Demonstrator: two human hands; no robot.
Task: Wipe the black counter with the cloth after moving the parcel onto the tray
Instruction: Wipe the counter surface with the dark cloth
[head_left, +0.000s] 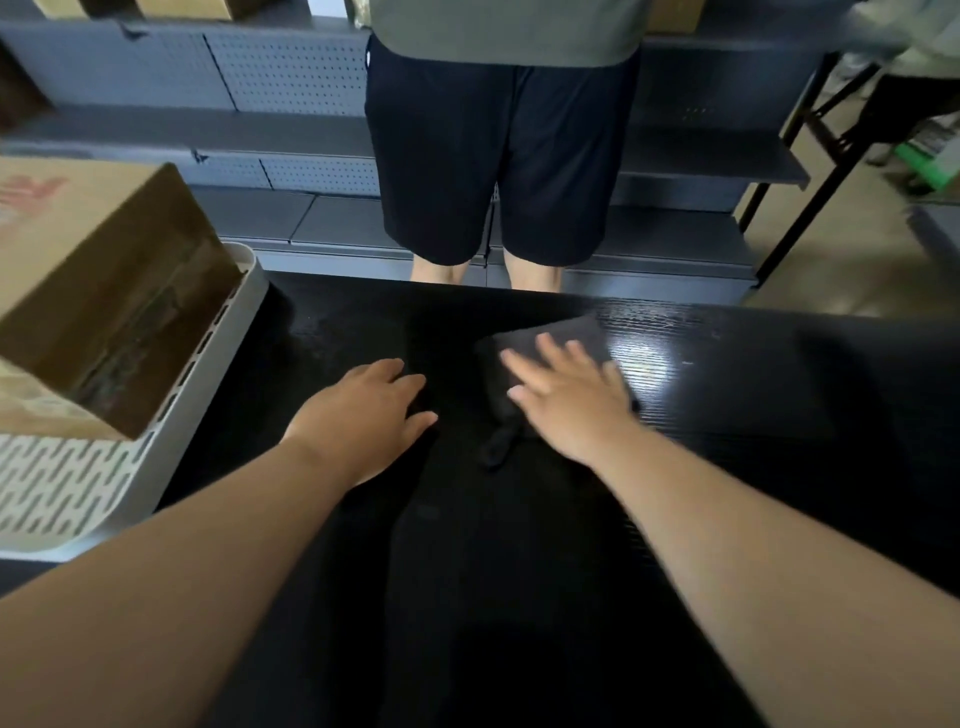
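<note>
- Wiping is the step in hand, judging by the scene: the right hand (566, 395) lies flat on a dark cloth (550, 338) on the black table (779, 395), toward its far edge, a little right of the middle.
- Right fingers (545, 345) are spread and pressed down on the cloth, gripping nothing; a dark tail of the cloth trails toward the near edge, below the palm.
- Left hand (369, 410) rests palm down on the bare table just beside the cloth, fingers loosely together and holding nothing; it seems to steady the body.
- Parcel (104, 291), a brown cardboard box, already sits on the white slotted tray (67, 483) at the table's left edge, so the moving step looks done.
- Next move, as a guess: slide the cloth in sweeps across the table, keeping the palm flat so the cloth does not bunch, and cover the near half and the right end too.
- Another person in dark shorts (498, 156) stands just beyond the far edge, in front of grey shelves (260, 73).
</note>
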